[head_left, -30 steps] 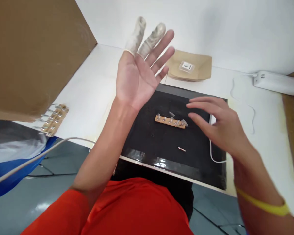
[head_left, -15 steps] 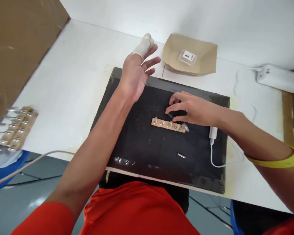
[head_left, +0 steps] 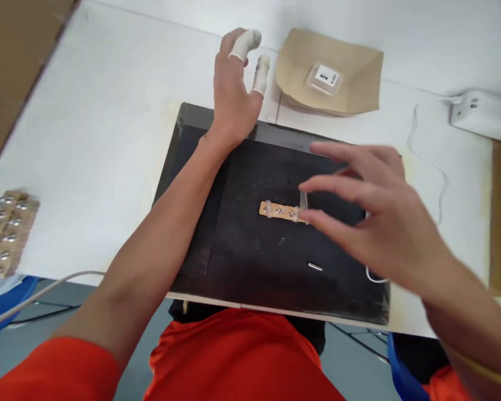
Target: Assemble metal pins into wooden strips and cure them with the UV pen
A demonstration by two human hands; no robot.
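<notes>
Left hand [head_left: 239, 83] was kinda out past the black mat [head_left: 242, 256]'s far edge, fingers loosely bent, thumb spread, holding nothing. Tan strip [head_left: 279, 210] sat mid-mat, then a clear piece [head_left: 303, 200] by its right end, a metal pin [head_left: 315, 266] lying nearer, and the right hand [head_left: 379, 217], thumb and index slightly apart, pinching that clear piece

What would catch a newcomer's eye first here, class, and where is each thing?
Probably the bare right hand, pinching a small clear plastic piece over the narrow tan strip on the flat black mat. Past the mat's far edge, the left hand wears off-white finger covers on two digits. To its right sits an open brown paper tray holding a clear plastic box.
</notes>
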